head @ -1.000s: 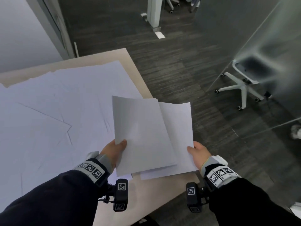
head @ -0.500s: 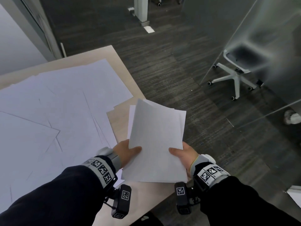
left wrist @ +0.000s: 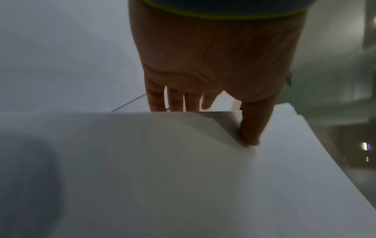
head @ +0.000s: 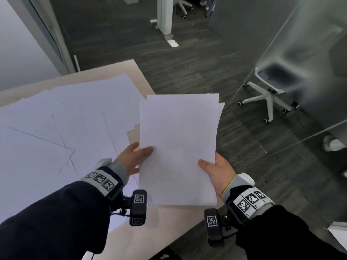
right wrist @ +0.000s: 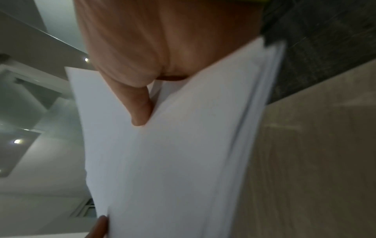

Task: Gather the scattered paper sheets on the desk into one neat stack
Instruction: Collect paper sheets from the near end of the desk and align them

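Both hands: left hand (head: 131, 158) & right hand (head: 219, 172) grip paper stack (head: 178, 147).

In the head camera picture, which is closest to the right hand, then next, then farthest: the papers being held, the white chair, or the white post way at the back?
From the right hand:
1. Held papers: in its grip, to its left.
2. White chair: on the floor to the right, behind glass.
3. White post: far back, at the top of the view.
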Available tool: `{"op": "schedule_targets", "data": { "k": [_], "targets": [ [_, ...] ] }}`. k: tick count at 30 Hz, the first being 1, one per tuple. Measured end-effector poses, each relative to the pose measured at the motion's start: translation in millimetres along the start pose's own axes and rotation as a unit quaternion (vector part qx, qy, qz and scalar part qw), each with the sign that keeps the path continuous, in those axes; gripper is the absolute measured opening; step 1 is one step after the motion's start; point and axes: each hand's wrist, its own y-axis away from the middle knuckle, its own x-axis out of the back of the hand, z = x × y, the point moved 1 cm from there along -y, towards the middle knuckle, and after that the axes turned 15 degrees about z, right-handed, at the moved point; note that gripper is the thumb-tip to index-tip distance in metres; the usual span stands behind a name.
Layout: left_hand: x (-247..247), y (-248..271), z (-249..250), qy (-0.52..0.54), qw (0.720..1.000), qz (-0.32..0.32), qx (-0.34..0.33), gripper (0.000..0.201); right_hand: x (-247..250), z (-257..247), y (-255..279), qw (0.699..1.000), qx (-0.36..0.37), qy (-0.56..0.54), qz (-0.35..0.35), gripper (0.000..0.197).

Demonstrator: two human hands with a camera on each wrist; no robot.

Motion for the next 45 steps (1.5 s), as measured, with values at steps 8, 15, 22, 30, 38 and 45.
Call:
{"op": "schedule_targets", "data": {
  "k": [8,15,22,30,38,45],
  "targets": [
    [8.2,23.4,41.6,0.103,0.987,-0.061,-0.105,0.034,-19.2,-22.1,14.2,0.996,0.071,0.061,0.004,0.033],
    [31.4,28.1,42.4,0.129,0.98,-0.05,-0.145,0.038,-29.2,-54.8,38.6,0.96,0.168,0.222,0.011,0.012],
    [39.9,16.3,52.6,0.156,0.984,-0.066,-0.061,0.078,-44.2,-79.8,59.5,0.92,0.289,0.213,-0.155,0.043],
    [31.7,50.3,59.5,0.1,0.979,-0.037,-0.176,0.077,-43.2,-73.4,45.8,0.941,0.245,0.211,-0.096,0.05],
    [35.2,42.0,72.1,0.019,0.965,0.051,-0.256,0.044,-37.0,-59.8,32.2,0.965,0.196,0.172,0.014,0.026],
    [24.1,47.4,80.8,0.017,0.956,0.042,-0.291,0.038,-25.0,-49.7,25.4,0.981,0.153,0.102,0.061,0.021]
  ]
}}
